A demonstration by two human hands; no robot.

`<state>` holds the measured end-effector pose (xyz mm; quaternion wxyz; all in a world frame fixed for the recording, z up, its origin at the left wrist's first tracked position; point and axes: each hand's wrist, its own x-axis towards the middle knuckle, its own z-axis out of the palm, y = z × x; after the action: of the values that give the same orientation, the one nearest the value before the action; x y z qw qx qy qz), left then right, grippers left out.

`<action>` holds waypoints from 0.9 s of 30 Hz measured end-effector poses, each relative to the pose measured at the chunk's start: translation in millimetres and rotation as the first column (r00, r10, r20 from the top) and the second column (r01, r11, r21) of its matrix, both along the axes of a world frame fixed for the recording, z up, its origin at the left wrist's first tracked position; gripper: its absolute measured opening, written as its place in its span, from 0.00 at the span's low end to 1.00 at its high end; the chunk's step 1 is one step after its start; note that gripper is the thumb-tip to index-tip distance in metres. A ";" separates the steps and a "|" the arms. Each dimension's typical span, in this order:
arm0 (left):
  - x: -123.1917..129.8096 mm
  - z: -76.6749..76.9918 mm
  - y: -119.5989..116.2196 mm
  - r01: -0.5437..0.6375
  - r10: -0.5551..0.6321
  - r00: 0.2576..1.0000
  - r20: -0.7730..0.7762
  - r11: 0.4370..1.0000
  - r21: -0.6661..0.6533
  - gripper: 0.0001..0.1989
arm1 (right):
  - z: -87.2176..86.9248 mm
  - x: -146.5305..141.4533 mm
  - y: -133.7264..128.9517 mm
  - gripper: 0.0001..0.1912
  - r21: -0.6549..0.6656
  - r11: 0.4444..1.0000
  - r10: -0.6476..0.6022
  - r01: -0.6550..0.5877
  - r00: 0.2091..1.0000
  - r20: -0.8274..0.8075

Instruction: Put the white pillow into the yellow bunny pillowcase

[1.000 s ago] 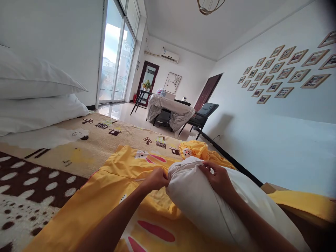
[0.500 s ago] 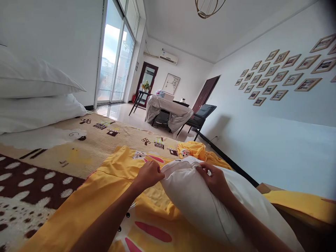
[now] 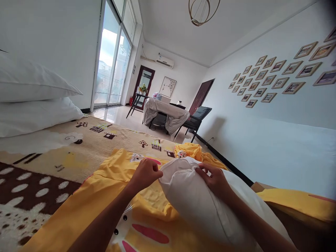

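Observation:
A white pillow lies tilted over yellow fabric at the lower right of the head view. My left hand is closed on the pillow's near-left corner. Along its top edge, the fingers of my right hand pinch the white cloth. Under the pillow and my left forearm spreads a yellow pillowcase printed with white rabbits and pink ears. Part of the pillowcase is hidden by the pillow and both arms. Just beyond the pillow lies a crumpled yellow cloth.
The bed's patterned blanket stretches left and away. Two stacked white pillows rest at the left. A yellow item sits on a brown box at the right. Farther off stand a covered table and a dark chair.
The view has shifted slightly, with the room sliding a little left and down. Both hands keep their hold on the white pillow, which looks nearly the same.

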<state>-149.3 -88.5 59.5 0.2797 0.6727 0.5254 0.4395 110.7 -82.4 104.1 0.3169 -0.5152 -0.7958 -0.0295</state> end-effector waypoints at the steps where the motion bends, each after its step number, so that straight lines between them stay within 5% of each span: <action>1: -0.8 -0.5 1.3 0.053 -0.049 0.994 0.101 0.998 -0.039 0.10 | 1.3 1.3 -1.1 0.20 -0.004 1.000 0.007 -0.007 1.000 0.006; 5: -4.7 -8.1 12.4 0.264 -0.186 0.897 0.402 0.953 -0.146 0.06 | 9.7 12.3 -5.2 0.20 -0.009 1.000 -0.029 0.028 0.999 -0.038; 9: -10.0 -15.6 22.5 0.349 -0.270 0.870 0.413 0.928 -0.128 0.08 | 23.0 22.4 -7.5 0.20 -0.042 0.998 -0.040 0.038 0.997 -0.058; 16: -25.0 -19.3 21.5 0.540 -0.535 0.840 0.091 0.807 -0.237 0.03 | 50.0 6.3 -7.8 0.19 -0.032 0.997 0.079 -0.076 0.993 0.087; 18: -27.7 -17.2 16.4 0.491 -0.525 0.848 -0.079 0.832 -0.257 0.03 | 50.2 -3.1 -4.8 0.17 -0.054 0.990 0.138 -0.132 0.979 0.148; 20: -27.1 -11.8 7.5 0.364 -0.395 0.898 -0.191 0.914 -0.178 0.01 | 45.3 -13.6 -1.4 0.16 -0.074 0.980 0.196 -0.185 0.962 0.191; 23: -17.1 -0.2 -10.0 0.194 -0.186 0.973 -0.137 0.980 0.045 0.19 | 32.5 -29.7 2.8 0.14 -0.086 0.969 0.243 -0.230 0.946 0.212; 27: 11.8 2.4 -19.5 0.184 -0.181 0.982 -0.044 0.980 0.079 0.49 | 16.7 -45.6 6.6 0.13 -0.073 0.964 0.264 -0.254 0.944 0.197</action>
<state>-137.4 -108.0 62.0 0.2812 0.7370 0.4478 0.4209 65.1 -75.8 120.8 0.2222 -0.4075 -0.8855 -0.0223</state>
